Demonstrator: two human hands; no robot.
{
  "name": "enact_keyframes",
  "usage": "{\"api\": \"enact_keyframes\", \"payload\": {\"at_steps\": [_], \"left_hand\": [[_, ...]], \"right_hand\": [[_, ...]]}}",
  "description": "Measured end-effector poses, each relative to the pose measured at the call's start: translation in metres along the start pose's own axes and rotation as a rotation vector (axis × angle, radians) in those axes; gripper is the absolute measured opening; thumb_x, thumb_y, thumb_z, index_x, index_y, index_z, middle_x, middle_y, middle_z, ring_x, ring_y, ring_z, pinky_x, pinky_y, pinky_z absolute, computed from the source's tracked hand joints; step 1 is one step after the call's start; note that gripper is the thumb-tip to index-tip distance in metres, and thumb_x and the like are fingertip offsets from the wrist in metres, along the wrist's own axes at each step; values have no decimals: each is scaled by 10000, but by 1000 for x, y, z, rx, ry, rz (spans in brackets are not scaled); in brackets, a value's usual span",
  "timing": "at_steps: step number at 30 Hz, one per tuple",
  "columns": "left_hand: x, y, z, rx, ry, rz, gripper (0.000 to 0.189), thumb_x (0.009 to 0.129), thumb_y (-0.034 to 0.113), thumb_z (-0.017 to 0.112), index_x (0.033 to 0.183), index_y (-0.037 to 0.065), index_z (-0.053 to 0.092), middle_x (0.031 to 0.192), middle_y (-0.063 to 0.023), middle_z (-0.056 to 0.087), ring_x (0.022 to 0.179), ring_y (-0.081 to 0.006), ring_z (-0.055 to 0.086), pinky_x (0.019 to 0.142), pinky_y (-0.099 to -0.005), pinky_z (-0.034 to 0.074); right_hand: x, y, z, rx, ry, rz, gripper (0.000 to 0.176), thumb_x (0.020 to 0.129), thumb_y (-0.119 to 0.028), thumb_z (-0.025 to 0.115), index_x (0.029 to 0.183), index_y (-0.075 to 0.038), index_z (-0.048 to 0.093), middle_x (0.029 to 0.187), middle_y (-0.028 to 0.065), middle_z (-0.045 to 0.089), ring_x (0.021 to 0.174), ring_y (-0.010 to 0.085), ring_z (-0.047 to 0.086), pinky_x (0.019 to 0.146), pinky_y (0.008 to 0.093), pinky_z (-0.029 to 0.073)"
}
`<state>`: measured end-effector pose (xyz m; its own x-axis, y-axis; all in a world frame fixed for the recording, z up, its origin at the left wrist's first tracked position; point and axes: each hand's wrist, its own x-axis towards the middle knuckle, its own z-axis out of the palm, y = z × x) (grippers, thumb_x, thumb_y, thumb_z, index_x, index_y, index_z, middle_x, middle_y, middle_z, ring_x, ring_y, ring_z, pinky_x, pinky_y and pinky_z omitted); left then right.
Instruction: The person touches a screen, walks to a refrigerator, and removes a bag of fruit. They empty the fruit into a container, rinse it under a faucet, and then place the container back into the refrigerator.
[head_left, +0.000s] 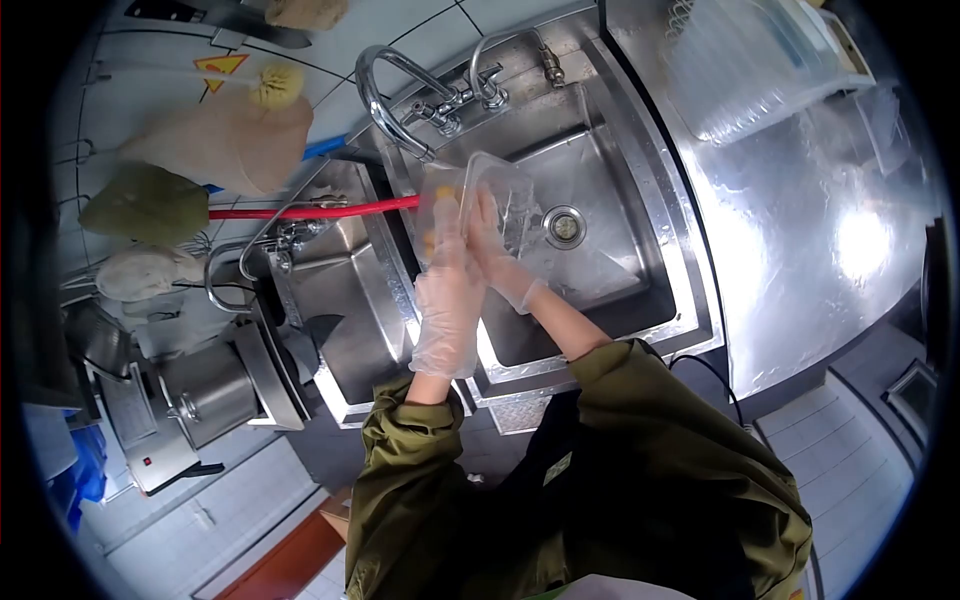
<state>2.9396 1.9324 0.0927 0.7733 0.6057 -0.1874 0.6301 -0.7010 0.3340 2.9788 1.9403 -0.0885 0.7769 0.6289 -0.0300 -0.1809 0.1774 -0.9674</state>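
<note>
Both hands wear clear plastic gloves and are close together over the steel sink [610,190], below the curved faucet [372,92]. My left hand [447,240] lies along a clear plastic container [505,185], with something yellow behind its fingers. My right hand [488,235] presses against the same container from the sink side, its fingers pointing up toward the faucet. The container is tilted, and its transparent walls make the exact grip hard to see. A round drain [564,227] shows to the right of the hands.
A red hose [310,212] runs in from the left toward the hands. A second sink [350,290] is on the left. Stacked clear containers [745,70] stand on the steel counter [810,250] at right. Knives [235,25] hang on the tiled wall.
</note>
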Motion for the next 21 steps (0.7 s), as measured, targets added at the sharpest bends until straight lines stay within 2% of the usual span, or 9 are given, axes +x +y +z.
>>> {"api": "enact_keyframes", "payload": {"at_steps": [2, 5, 9, 11, 12, 14, 17, 19, 21], "left_hand": [[-2, 9, -10, 18, -2, 26, 613, 838, 100, 470, 1412, 183, 271, 856, -220, 637, 737, -393, 630, 648, -452, 512], [-8, 15, -14, 117, 4, 60, 615, 834, 91, 470, 1409, 179, 271, 809, -207, 642, 707, -389, 631, 642, -454, 511], [-14, 22, -20, 285, -43, 77, 576, 829, 91, 472, 1380, 163, 321, 810, -201, 641, 696, -380, 633, 636, -448, 515], [-16, 20, -21, 343, -68, 124, 564, 821, 90, 479, 1365, 148, 345, 815, -196, 640, 694, -373, 636, 616, -446, 517], [-17, 18, -19, 339, -4, 199, 561, 820, 89, 480, 1362, 142, 347, 851, -196, 637, 685, -371, 635, 602, -444, 519], [-20, 18, -16, 350, 74, 299, 552, 815, 86, 484, 1352, 128, 361, 930, -186, 632, 671, -364, 637, 567, -433, 520], [-27, 32, -21, 451, 17, 271, 533, 799, 80, 501, 1324, 106, 413, 1069, -135, 625, 667, -341, 659, 496, -400, 519], [-31, 37, -21, 717, 138, 380, 547, 778, 66, 513, 1317, 92, 424, 1149, -129, 588, 627, -309, 657, 444, -370, 495], [-34, 39, -18, 872, 174, 449, 538, 777, 70, 516, 1309, 95, 435, 1151, -117, 590, 635, -309, 660, 445, -365, 497]], "right_hand": [[6, 11, 16, 291, 66, 49, 823, 832, -341, 622, 1415, -94, 96, 1385, 210, 128, 1250, 361, 168, 972, 423, 214], [10, 8, 33, 345, 187, -8, 579, 857, -252, 638, 1332, -197, 310, 1215, 54, 417, 1025, 176, 507, 700, 333, 533], [1, -29, 33, 59, 181, -119, 584, 842, -202, 656, 1325, -191, 329, 1230, 51, 410, 1069, 173, 475, 742, 362, 534], [-4, -38, 35, -3, 185, -120, 591, 813, -272, 659, 1311, -177, 355, 1257, 81, 374, 1105, 237, 420, 846, 413, 429], [-6, -38, 39, 51, 217, -133, 600, 786, -348, 659, 1287, -161, 387, 1282, 114, 339, 1130, 301, 372, 929, 449, 326], [-8, -38, 46, 202, 220, -128, 599, 804, -317, 630, 1316, -165, 358, 1305, 113, 325, 1163, 301, 353, 991, 467, 296], [-14, -31, 53, 730, 137, 6, 642, 895, -85, 567, 1425, -203, 225, 1317, 40, 352, 1193, 172, 403, 954, 435, 440], [-30, -85, 34, 1394, 74, 217, 656, 898, -52, 552, 1434, -204, 205, 1349, 36, 319, 1216, 174, 389, 967, 442, 433], [-41, -125, 27, 1060, 146, 106, 603, 886, -172, 583, 1403, -219, 277, 1353, 68, 344, 1216, 234, 382, 997, 435, 366]]}}
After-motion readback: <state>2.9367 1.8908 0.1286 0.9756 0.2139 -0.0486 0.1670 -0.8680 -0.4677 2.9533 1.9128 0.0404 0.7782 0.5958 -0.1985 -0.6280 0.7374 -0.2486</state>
